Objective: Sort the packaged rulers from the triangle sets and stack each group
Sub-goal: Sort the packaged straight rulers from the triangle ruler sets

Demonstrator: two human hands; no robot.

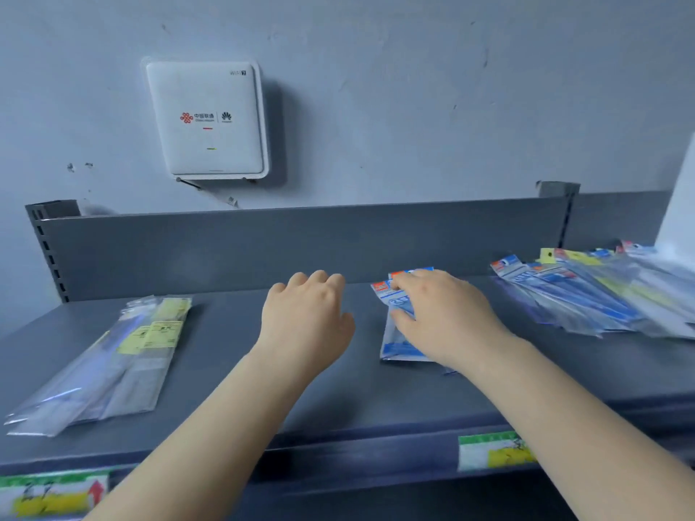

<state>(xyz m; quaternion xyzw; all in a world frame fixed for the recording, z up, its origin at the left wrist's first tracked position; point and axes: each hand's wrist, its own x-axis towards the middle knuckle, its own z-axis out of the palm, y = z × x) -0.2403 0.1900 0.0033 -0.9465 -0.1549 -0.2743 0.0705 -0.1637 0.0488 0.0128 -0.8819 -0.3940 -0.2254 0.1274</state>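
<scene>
Nearest, along the shelf's front lip, sit two green-and-yellow price labels [496, 451], one low at the left and one at the right. Above them both forearms reach in over the grey shelf [233, 408]. The left hand [306, 317] hovers with its fingers loosely curled under, grasping nothing. The right hand [438, 314] lies on the blue packets [396, 347] at mid-shelf, fingers bent over their top edge; whether it pinches them or only presses them flat I cannot tell.

These blue packets look like the small pile being built. To do this well, square the header cards together, press the slippery sleeves flat, and let the free left hand steady the near edge so nothing slides.

To the left lies the pile of clear packets with yellow labels [113, 355], well apart. At the far right, the fanned unsorted packets [586, 295] wait beside the back panel.
</scene>
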